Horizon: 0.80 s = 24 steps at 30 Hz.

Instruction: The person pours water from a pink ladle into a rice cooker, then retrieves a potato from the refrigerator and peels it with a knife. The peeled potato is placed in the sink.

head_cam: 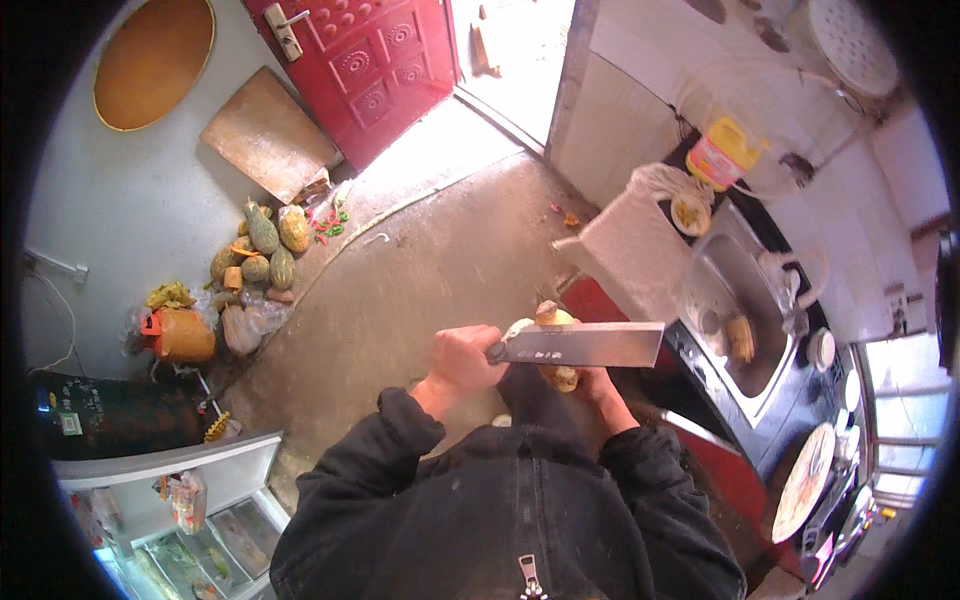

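Observation:
My left hand (459, 369) is closed around the handle of a broad cleaver (581, 346). Its blade lies across the view, pointing right, and bears small marks. Behind the blade, a pale yellow, knobbly vegetable (555, 315) shows at the top, and a similar lower end (561, 379) shows beneath it. My right hand (596, 386) grips this vegetable from the right, its fingers mostly hidden. The blade covers the vegetable's middle, so I cannot tell whether it touches or cuts in. Against the blade's upper left edge is a pale lump (519, 328) of unclear kind.
To my right, a counter (731, 431) holds a steel sink (731, 300) with a brownish object inside. A cloth-covered surface (637, 240) stands beyond. Squashes (262, 229) lie by the left wall. An open fridge (217, 525) is at lower left. A red door (375, 75) stands ajar ahead.

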Available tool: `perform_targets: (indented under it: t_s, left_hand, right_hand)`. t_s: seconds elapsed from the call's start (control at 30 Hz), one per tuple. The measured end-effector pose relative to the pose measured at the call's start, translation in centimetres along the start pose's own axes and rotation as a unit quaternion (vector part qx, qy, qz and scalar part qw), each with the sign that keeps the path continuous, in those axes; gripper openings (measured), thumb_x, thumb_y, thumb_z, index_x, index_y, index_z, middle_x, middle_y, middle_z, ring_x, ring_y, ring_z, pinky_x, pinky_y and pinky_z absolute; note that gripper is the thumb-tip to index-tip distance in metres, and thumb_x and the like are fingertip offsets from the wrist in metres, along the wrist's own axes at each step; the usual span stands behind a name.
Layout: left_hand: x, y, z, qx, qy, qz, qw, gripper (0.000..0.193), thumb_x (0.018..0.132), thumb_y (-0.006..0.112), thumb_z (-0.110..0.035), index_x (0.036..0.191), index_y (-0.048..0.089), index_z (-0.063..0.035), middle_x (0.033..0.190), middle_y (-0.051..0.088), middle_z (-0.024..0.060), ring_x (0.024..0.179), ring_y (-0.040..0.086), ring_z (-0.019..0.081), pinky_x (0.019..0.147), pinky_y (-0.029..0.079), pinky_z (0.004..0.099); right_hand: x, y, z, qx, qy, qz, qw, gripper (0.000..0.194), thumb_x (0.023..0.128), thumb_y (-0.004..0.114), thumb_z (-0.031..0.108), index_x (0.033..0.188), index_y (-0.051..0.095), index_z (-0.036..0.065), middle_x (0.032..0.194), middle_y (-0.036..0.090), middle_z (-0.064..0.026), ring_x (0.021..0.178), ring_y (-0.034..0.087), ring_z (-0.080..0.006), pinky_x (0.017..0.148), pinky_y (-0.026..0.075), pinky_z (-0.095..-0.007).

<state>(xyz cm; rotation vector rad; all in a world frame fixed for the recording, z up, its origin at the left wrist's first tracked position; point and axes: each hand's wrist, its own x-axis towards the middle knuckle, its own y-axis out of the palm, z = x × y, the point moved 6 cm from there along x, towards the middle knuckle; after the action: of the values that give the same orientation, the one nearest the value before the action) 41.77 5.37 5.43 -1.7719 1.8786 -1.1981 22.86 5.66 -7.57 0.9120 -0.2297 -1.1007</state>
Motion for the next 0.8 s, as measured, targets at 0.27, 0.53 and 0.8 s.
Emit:
perform_targets:
  t_s: [0.27, 0.53, 0.8]
  left_hand:
    - [15.2, 3.3, 9.4, -0.078, 0.024, 0.043, 0.996, 0.012, 0.068, 0.067, -0.008, 0.065, 0.055, -0.0044, 0.060, 0.054, 0.0143, 0.058, 0.058, 0.0353, 0.051, 0.046, 0.0391]
    - [26.2, 8.3, 15.0, -0.140, 0.063, 0.059, 0.986, 0.008, 0.069, 0.066, -0.016, 0.069, 0.061, -0.0094, 0.067, 0.062, 0.0114, 0.064, 0.063, 0.0336, 0.056, 0.051, 0.0411]
    - [36.2, 11.9, 26.8, 0.026, -0.136, 0.319, 0.937, 0.023, 0.075, 0.063, -0.025, 0.088, 0.074, -0.0083, 0.085, 0.068, 0.0220, 0.082, 0.066, 0.0418, 0.076, 0.053, 0.0487]
  right_hand:
    - [11.8, -0.8, 10.2, -0.220, -0.109, -0.064, 0.967, 0.047, 0.086, 0.067, 0.034, 0.121, 0.057, 0.004, 0.109, 0.062, -0.0043, 0.099, 0.060, -0.0141, 0.088, 0.049, -0.0311]
    - [17.0, -3.4, 14.6, -0.143, -0.048, -0.198, 0.969, 0.053, 0.077, 0.071, 0.030, 0.118, 0.058, -0.001, 0.109, 0.064, -0.0079, 0.099, 0.061, -0.0168, 0.084, 0.051, -0.0326]
    - [20.9, 0.3, 24.5, -0.233, -0.194, -0.295, 0.906, 0.079, 0.068, 0.081, 0.033, 0.134, 0.049, 0.003, 0.119, 0.060, -0.0073, 0.108, 0.060, -0.0203, 0.094, 0.048, -0.0342]
